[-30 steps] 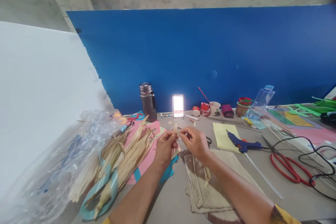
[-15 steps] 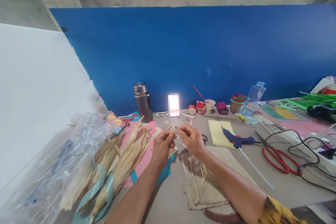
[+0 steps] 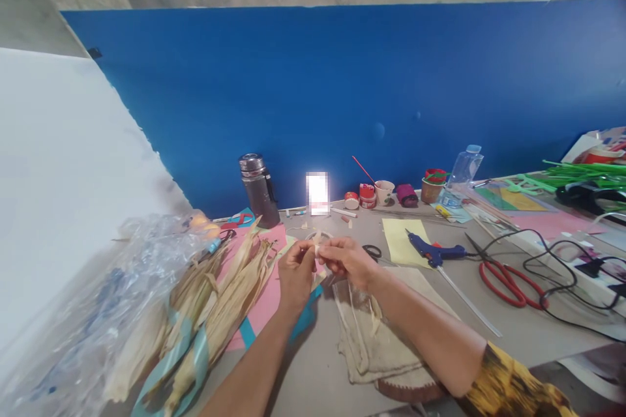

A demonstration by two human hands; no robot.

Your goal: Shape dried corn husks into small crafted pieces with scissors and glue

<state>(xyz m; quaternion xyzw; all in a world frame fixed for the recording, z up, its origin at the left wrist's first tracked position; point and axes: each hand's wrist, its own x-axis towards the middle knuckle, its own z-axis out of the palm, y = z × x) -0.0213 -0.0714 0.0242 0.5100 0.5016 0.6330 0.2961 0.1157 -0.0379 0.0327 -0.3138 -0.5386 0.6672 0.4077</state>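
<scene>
Blue backboard [image 3: 342, 91] across 12 o'clock, upright behind the grey table [image 3: 513, 339]. White board [image 3: 59, 163] leaning at 9 o'clock. Crumpled clear plastic bag [image 3: 98, 293] at 8 o'clock, lying on the table edge. Just beside it, toward 7 o'clock of the hands, a pile of dried corn husks [image 3: 215, 300], lying partly on pink paper [image 3: 267, 303] and teal strips. Beige cloth [image 3: 372, 345] at 5 o'clock of the hands, under the right forearm, with a few husk shreds on it.

Left hand [image 3: 295, 272] and right hand [image 3: 349, 260] raised together just above the table, centre of view, fingertips meeting. Small pale husk strip [image 3: 317, 246] pinched between them: left thumb and forefinger closed on one end, right thumb and forefinger closed on the other, other fingers curled. Strip off the table, above the pink paper's far edge.

At 3 o'clock of the hands: yellow sheet [image 3: 400, 241], blue glue gun [image 3: 433, 250] partly on it, red scissors [image 3: 506, 280] further out, black cables [image 3: 562, 273] beyond. Small black scissors [image 3: 372, 251] just beside the right hand. Dark flask [image 3: 257, 189] at 11 o'clock against the backboard, clear water bottle [image 3: 462, 169] at 2 o'clock.
</scene>
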